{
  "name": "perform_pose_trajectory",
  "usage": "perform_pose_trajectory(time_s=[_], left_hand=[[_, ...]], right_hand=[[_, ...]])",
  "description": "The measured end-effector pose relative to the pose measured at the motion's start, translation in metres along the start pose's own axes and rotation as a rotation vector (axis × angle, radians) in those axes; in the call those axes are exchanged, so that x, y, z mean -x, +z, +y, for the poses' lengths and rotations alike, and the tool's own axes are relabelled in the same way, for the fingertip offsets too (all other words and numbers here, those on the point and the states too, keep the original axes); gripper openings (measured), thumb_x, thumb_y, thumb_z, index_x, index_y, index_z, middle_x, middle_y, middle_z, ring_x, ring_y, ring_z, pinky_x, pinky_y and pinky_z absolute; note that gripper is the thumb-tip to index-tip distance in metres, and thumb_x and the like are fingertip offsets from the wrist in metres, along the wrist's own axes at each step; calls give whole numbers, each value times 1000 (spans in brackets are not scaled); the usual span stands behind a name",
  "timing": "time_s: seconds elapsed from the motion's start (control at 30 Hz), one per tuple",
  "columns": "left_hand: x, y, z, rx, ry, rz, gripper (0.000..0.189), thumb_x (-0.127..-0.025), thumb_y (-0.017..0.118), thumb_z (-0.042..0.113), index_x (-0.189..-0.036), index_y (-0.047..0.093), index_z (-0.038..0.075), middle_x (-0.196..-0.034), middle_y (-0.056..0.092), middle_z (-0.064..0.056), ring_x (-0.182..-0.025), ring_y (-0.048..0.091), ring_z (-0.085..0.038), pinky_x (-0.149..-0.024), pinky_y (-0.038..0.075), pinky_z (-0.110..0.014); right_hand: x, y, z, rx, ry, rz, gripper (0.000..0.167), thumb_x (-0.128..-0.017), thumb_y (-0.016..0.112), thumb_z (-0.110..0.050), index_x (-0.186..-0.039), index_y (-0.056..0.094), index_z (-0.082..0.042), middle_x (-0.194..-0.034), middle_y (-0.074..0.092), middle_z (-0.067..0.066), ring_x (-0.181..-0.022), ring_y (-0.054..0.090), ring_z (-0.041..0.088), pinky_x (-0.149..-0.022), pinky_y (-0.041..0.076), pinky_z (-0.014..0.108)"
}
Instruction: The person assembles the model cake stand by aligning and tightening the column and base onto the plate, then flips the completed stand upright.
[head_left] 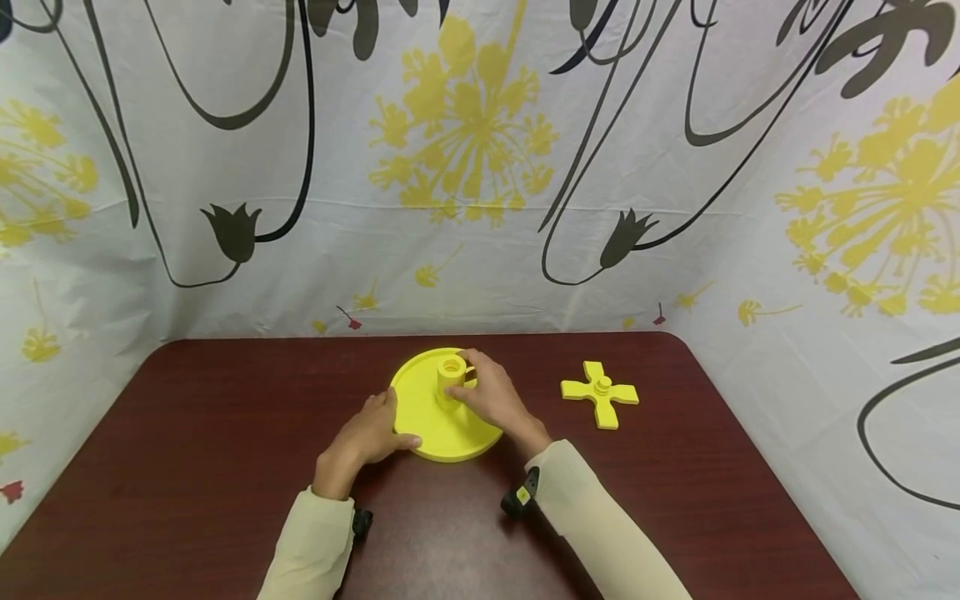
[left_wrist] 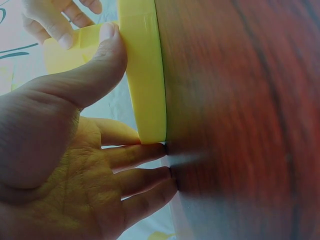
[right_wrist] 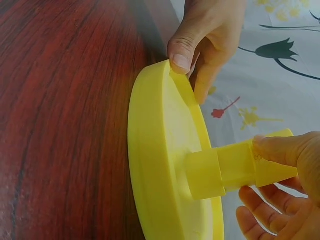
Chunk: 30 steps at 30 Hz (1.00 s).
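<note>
A round yellow tray with a raised rim (head_left: 427,433) lies on the table, a hollow yellow post (head_left: 451,377) standing upright at its middle. My left hand (head_left: 365,435) holds the tray's left edge, the thumb on the rim and the fingers spread along the side. With thumb and fingers, my right hand (head_left: 495,397) grips the upper part of the post. In the right wrist view the post (right_wrist: 237,165) has a wider lower section and a flared upper end. To the right lies a yellow four-armed cross (head_left: 602,388) with a short round peg at its centre.
The dark red wooden table (head_left: 225,433) has rounded far corners. Behind it and along the sides hangs a white curtain (head_left: 480,275) printed with yellow and grey flowers. A dark strap device (head_left: 519,498) sits on the right wrist.
</note>
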<state>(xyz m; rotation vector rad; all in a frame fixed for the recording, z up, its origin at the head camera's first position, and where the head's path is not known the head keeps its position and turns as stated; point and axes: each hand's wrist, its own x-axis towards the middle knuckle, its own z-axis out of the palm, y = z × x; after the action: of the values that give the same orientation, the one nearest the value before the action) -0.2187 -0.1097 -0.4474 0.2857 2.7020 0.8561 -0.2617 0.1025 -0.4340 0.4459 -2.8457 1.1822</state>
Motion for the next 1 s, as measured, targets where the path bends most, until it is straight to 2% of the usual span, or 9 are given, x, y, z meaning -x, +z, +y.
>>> perform_pose_trajectory(time_s=[0.13,0.3,0.4,0.6,1.0], left_hand=[[0,0,0,0,0,4,97,-91,74,32,-153,15,-12,-158,23,-31,-146,20,-49,-113,30,-59],[0,0,0,-4,-1,4,97,-91,74,32,-153,15,-12,-158,24,-31,-146,20,-49,-112,30,-59],[0,-1,0,-3,-2,-1,97,-91,73,32,-153,14,-12,-158,23,-31,-146,20,-49,-113,29,-60],[0,-1,0,-8,-3,-8,97,-91,73,33,-154,14,-12,-158,23,-32,-146,20,-49,-113,29,-60],[-1,0,0,-7,-8,-9,98,-91,73,33,-154,14,-12,-158,23,-31,-146,19,-49,-113,29,-60]], right_hand=[[0,-2,-1,16,-8,-17,61,-86,80,-18,-138,53,-3,-131,60,13,-117,59,30,-97,50,45],[1,-5,0,-32,-38,-62,63,-89,76,-18,-144,47,-5,-140,55,15,-125,56,31,-98,50,47],[1,-7,0,-58,-44,-68,60,-91,73,-12,-144,47,-6,-139,56,16,-123,58,31,-95,52,46],[2,-7,1,-33,-72,-41,57,-90,73,-8,-142,49,-3,-133,60,17,-118,60,31,-93,53,45],[1,-3,-2,-26,-12,3,54,-87,77,-14,-136,55,-4,-127,64,13,-114,63,29,-94,53,43]])
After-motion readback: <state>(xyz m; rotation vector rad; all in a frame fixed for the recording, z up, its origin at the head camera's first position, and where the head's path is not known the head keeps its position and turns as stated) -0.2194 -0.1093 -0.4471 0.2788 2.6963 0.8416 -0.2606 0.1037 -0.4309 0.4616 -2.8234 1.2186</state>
